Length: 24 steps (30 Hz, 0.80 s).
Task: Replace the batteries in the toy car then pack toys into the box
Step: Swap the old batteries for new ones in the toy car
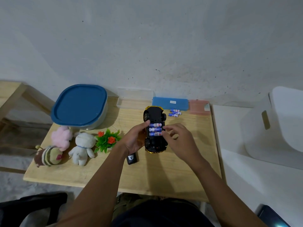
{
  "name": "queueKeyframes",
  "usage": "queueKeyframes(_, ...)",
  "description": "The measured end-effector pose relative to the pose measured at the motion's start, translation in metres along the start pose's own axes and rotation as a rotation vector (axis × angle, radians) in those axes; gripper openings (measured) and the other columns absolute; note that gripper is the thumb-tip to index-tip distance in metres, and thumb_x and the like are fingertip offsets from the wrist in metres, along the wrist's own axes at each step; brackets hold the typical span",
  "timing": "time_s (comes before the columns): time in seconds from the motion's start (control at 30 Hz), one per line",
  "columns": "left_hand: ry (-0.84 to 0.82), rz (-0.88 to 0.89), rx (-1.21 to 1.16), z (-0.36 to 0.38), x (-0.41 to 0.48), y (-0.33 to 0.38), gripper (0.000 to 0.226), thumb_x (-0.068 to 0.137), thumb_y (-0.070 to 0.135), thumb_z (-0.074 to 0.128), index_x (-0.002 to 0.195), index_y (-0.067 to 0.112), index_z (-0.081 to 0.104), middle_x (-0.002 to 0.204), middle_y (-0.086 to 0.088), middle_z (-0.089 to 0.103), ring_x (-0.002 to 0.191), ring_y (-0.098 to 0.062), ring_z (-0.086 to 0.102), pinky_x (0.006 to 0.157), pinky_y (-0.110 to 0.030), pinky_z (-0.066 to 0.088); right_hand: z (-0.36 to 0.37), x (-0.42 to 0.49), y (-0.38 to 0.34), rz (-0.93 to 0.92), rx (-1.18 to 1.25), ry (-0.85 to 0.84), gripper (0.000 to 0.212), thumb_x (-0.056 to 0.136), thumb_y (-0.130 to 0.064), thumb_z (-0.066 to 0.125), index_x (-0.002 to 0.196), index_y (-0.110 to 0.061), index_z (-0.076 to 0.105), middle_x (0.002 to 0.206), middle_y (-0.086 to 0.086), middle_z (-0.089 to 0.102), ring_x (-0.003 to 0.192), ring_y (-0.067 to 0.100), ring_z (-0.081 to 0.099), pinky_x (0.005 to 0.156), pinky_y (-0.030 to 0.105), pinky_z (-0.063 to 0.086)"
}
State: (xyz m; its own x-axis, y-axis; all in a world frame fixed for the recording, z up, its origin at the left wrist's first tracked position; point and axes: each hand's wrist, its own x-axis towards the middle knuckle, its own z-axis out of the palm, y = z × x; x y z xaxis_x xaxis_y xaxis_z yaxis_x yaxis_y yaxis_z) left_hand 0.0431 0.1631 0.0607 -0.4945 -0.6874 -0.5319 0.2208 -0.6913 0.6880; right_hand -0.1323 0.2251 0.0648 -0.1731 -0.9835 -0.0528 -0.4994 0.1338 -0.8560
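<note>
The left hand [134, 140] grips the upturned toy car [155, 130] at frame center on the wooden table [164, 174]; the right hand's [177, 140] loosely curled fingertips touch the three batteries [155, 129] in its compartment. Spare batteries [175, 112] lie just above.

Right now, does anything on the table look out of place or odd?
Nothing damaged or spilled. The toy car lies upside down with its battery bay open, three batteries showing. The black cover lies loose near the left hand, and spare batteries sit loose behind the car.
</note>
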Motion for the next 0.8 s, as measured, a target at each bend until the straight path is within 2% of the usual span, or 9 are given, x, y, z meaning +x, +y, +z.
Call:
queueKeyframes(0.13, -0.061, 0.038, 0.009, 0.004, -0.001, 0.0, 0.044, 0.092, 0.034, 0.052, 0.125, 0.007, 0.061, 0.115, -0.014, 0.07, 0.104, -0.025, 0.068, 0.085, -0.033, 0.057, 0.009, 0.003, -0.008, 0.042, -0.027, 0.053, 0.025, 0.089, -0.034, 0.067, 0.112, -0.025, 0.07, 0.099, -0.01, 0.057, 0.084, 0.003, 0.06, 0.069, 0.019, 0.05)
queueKeyframes(0.3, -0.11, 0.072, 0.024, 0.001, 0.003, -0.002, 0.046, 0.099, 0.03, 0.049, 0.135, 0.003, 0.053, 0.133, -0.022, 0.059, 0.116, -0.03, 0.062, 0.093, -0.037, 0.054, 0.014, 0.006, -0.013, 0.105, 0.0, 0.101, 0.025, 0.089, -0.03, 0.066, 0.113, -0.022, 0.069, 0.099, -0.006, 0.06, 0.085, 0.005, 0.061, 0.065, 0.013, 0.046)
queueKeyframes(0.37, -0.114, 0.084, 0.036, 0.001, 0.004, -0.002, 0.046, 0.1, 0.028, 0.049, 0.136, 0.0, 0.052, 0.135, -0.024, 0.057, 0.118, -0.031, 0.06, 0.096, -0.037, 0.053, 0.015, 0.008, -0.016, 0.16, 0.013, 0.093, 0.024, 0.089, -0.031, 0.065, 0.112, -0.024, 0.067, 0.1, -0.006, 0.062, 0.088, 0.007, 0.062, 0.067, 0.018, 0.051)
queueKeyframes(0.43, -0.111, 0.092, 0.058, 0.001, 0.006, -0.002, 0.049, 0.099, 0.026, 0.051, 0.136, -0.005, 0.049, 0.137, -0.027, 0.054, 0.119, -0.033, 0.058, 0.1, -0.039, 0.051, 0.016, 0.01, -0.018, 0.221, 0.049, 0.087, 0.021, 0.089, -0.03, 0.065, 0.109, -0.025, 0.066, 0.1, -0.007, 0.065, 0.09, 0.011, 0.064, 0.072, 0.03, 0.057)
queueKeyframes(0.5, -0.111, 0.094, 0.069, 0.0, 0.007, -0.003, 0.055, 0.097, 0.026, 0.055, 0.137, -0.011, 0.044, 0.137, -0.029, 0.052, 0.119, -0.033, 0.058, 0.102, -0.04, 0.05, 0.016, 0.012, -0.02, 0.264, 0.057, 0.087, 0.019, 0.088, -0.029, 0.064, 0.106, -0.025, 0.066, 0.097, -0.008, 0.066, 0.09, 0.011, 0.064, 0.075, 0.033, 0.057)
queueKeyframes(0.67, -0.129, 0.112, 0.064, 0.001, 0.007, -0.006, 0.044, 0.1, 0.022, 0.049, 0.135, -0.004, 0.051, 0.133, -0.025, 0.058, 0.113, -0.028, 0.063, 0.096, -0.036, 0.053, 0.015, 0.015, -0.025, 0.313, 0.065, 0.089, 0.021, 0.09, -0.028, 0.061, 0.108, -0.021, 0.068, 0.1, -0.006, 0.068, 0.092, 0.01, 0.064, 0.068, 0.021, 0.05)
queueKeyframes(0.8, -0.135, 0.114, 0.113, -0.001, 0.011, -0.004, 0.043, 0.097, 0.022, 0.055, 0.135, 0.001, 0.054, 0.135, -0.025, 0.057, 0.125, -0.037, 0.055, 0.107, -0.043, 0.045, 0.017, 0.014, -0.027, 0.342, 0.103, 0.126, 0.024, 0.091, -0.026, 0.059, 0.112, -0.019, 0.069, 0.105, -0.005, 0.068, 0.092, 0.009, 0.063, 0.061, 0.014, 0.042)
